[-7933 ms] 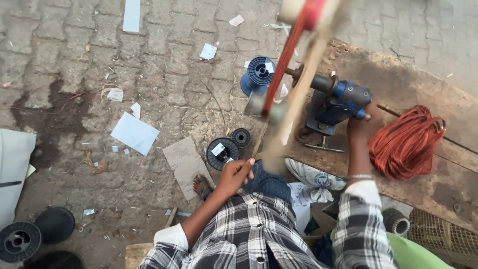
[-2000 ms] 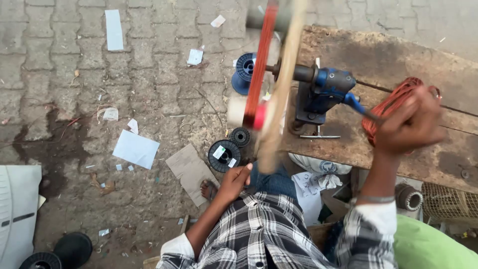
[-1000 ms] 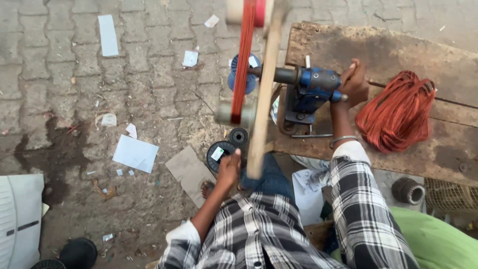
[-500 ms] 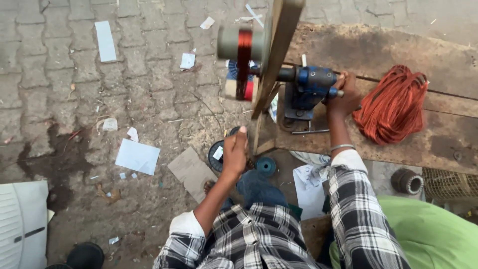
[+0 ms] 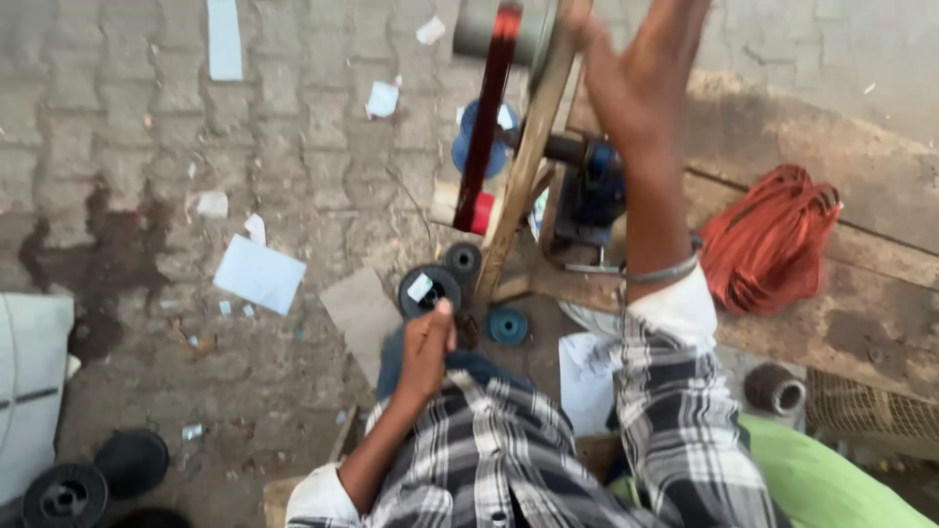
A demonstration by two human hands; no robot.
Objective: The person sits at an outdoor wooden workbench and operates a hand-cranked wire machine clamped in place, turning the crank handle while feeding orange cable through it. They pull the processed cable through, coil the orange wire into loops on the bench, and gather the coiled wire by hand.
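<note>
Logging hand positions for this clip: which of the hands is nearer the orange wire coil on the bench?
Right. The right hand is raised just left of the orange wire coil; the left hand sits low by the knee, well away.

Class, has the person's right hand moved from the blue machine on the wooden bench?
Yes: the right hand has risen off the blue machine, open.

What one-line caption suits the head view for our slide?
Seated person raises right hand before a wooden frame wound with red wire, left hand on knee, orange coil on bench.
</note>
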